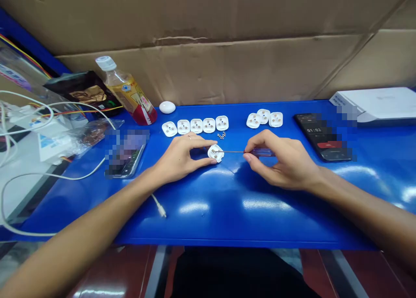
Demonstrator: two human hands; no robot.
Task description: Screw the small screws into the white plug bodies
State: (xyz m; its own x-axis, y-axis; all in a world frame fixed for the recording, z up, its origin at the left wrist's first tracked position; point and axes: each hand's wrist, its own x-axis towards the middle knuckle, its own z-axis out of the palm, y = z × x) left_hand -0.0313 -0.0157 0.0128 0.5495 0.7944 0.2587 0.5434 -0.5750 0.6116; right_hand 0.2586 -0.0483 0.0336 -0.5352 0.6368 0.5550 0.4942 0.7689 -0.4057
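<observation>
Over the blue bench [211, 222], the left hand [179, 157] is pinching a white plug housing [218, 156]; the right hand [287, 161] is pinching a screwdriver [262, 152], its tip meeting the housing; beyond, small screws [221, 135] are lying near five similar housings [196, 123].

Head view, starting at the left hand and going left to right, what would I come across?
Left hand → white plastic piece → screwdriver shaft → right hand → phone showing 01:02 → white box.
</observation>
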